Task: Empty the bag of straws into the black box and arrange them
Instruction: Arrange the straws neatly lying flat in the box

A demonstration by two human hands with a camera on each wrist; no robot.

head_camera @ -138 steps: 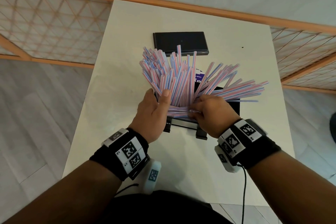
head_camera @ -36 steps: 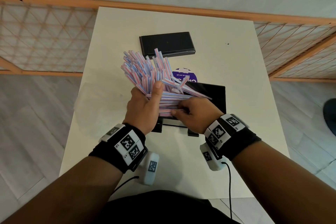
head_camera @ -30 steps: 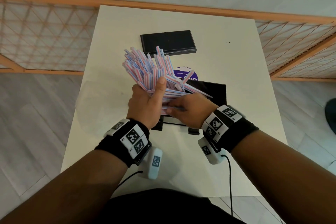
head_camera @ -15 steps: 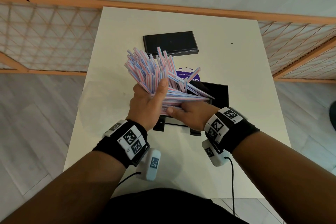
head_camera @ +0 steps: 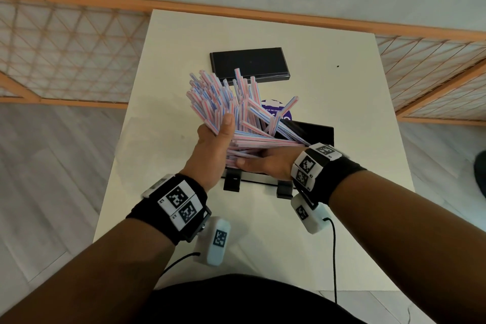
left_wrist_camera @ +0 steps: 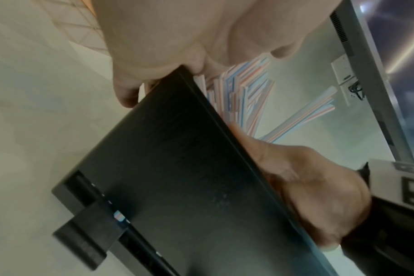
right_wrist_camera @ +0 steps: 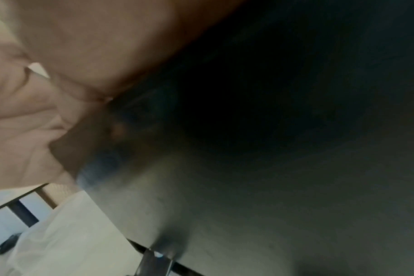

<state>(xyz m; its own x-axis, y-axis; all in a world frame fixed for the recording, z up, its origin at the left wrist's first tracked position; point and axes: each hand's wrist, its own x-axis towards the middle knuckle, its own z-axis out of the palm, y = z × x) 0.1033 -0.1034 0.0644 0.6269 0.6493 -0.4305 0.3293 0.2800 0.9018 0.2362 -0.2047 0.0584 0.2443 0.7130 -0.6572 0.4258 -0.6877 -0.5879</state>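
Note:
A thick bundle of pink, blue and white striped straws point(head_camera: 223, 97) fans up and leftward out of the black box point(head_camera: 315, 134) at the table's middle. My left hand point(head_camera: 213, 147) grips the bundle at its base, thumb upright against it. My right hand point(head_camera: 265, 163) lies along the box's near wall, thumb pointing left, holding the lower straws that lie almost flat; its fingers are hidden among them. In the left wrist view the box's outer wall point(left_wrist_camera: 177, 168) fills the middle, with the straws point(left_wrist_camera: 243, 89) above it and my right hand point(left_wrist_camera: 314, 186) at its rim.
The flat black lid point(head_camera: 249, 65) lies on the white table point(head_camera: 342, 218) behind the box. A purple round label point(head_camera: 276, 110) shows between lid and box. A wooden lattice rail point(head_camera: 65, 47) runs behind and beside the table. The right wrist view is mostly dark box wall point(right_wrist_camera: 272, 130).
The straws that splayed to the right have been drawn in and laid lower. My right hand has flattened and slid along the near wall; my left hand keeps its grip.

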